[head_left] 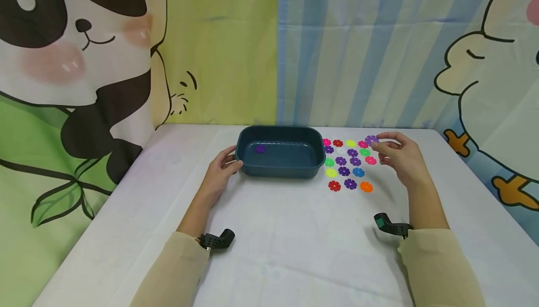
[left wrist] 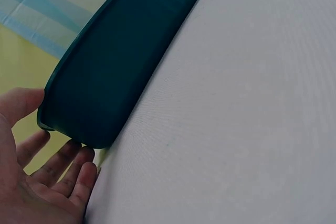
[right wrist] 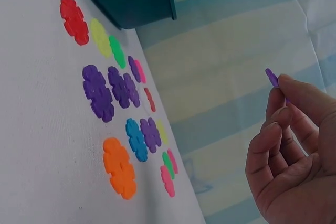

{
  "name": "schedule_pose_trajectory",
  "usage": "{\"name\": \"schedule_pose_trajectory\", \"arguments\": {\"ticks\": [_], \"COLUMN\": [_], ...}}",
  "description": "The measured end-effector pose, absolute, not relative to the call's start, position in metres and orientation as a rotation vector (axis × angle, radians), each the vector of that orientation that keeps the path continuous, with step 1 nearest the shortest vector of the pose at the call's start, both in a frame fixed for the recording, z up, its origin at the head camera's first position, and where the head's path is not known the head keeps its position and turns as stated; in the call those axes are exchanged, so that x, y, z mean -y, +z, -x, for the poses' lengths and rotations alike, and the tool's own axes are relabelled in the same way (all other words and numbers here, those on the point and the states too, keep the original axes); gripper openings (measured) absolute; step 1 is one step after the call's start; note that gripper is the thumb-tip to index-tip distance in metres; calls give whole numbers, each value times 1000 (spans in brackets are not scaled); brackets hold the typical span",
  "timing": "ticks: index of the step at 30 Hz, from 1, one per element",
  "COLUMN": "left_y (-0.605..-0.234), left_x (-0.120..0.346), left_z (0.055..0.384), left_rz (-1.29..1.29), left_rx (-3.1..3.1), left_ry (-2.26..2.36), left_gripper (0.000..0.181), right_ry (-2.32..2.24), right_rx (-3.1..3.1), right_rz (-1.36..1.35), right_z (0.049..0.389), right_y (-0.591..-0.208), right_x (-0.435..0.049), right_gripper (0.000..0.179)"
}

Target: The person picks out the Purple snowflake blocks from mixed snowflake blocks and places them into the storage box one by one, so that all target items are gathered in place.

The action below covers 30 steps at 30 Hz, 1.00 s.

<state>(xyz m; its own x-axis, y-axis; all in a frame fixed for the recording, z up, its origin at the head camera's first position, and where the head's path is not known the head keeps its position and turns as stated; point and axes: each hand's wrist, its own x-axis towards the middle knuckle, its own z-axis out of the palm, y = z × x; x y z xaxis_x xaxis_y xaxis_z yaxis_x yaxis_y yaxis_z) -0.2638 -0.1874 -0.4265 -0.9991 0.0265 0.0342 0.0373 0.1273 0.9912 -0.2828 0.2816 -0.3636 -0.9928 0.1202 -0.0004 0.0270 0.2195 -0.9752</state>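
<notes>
A purple flower-shaped disc (head_left: 372, 140) is pinched in the right hand (head_left: 401, 158), raised near loose coloured discs (head_left: 350, 184) on the white-covered counter (head_left: 261, 232). Beside those, a dark teal basin (head_left: 280, 172) contains another purple disc (head_left: 260, 149); the left hand (head_left: 220, 170) grips its left end, thumb and fingers touching it

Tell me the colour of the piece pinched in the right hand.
The piece is purple; the head view shows it best.

White-clothed table (head_left: 269, 241); behind it, yellow-green fabric (head_left: 227, 49), blue-striped fabric (head_left: 349, 49); panda print (head_left: 90, 59) at left, pale cartoon figure (head_left: 501, 110) right.
</notes>
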Motion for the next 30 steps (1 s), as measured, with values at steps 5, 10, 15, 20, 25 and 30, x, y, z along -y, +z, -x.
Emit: {"name": "schedule_pose_trajectory", "arguments": {"ticks": [5,10,15,20,25,30], "left_y": [-425,-425,-426,-426,-426,-426], "left_x": [189,189,188,187,186,188], "left_z": [264,264,264,263,263,263], "left_rz": [56,53,44,36,35,46], "left_rx": [2350,2348,2358,2357,2357,2365], "left_ry": [-2070,-2070,-2060,-2055,-2055,-2048], "left_gripper": [60,60,61,60,60,60], "right_ry": [1973,1968,1922,1877,1877,1901], "right_rx": [2348,2364,2402,2444,2472,2477], "right_rz": [115,93,65,76,38,21], "right_z": [284,287,290,294,299,302], "right_y": [-364,-362,-360,-359,-356,-355], "right_x": [-270,-260,-251,-244,-236,-225], "right_gripper": [45,44,43,47,46,46]}}
